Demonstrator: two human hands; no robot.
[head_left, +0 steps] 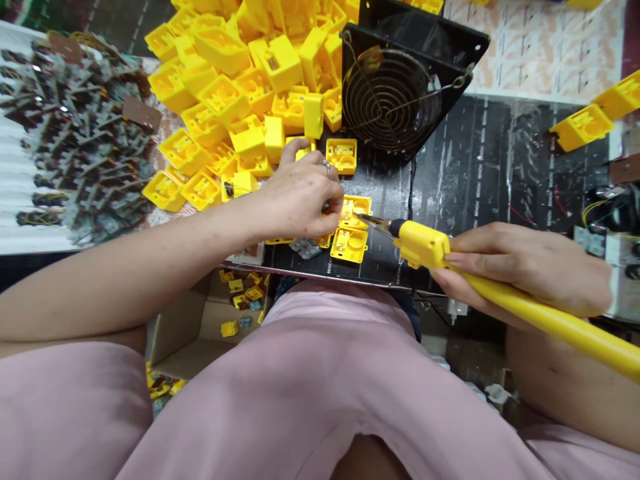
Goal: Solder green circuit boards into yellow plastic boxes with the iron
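Here's the dark counter (pixel 450 167), yellow heap (pixel 215 50) beyond the left grip (pixel 305 190), black fan (pixel 385 100) ahead between both grips. Right grip (pixel 530 267) closes round the yellow tool (pixel 423 243)! Left fingers curl; pinching anything? Can't tell. Beside them, the tool's tip meets an open box (pixel 363 203): fine work inside, seemingly, calling next for steady tip control.

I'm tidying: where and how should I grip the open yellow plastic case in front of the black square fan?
Probably pinch the case by its outer walls, from near right: it lies open side up, the left hand crowds its left and the fan stands behind.
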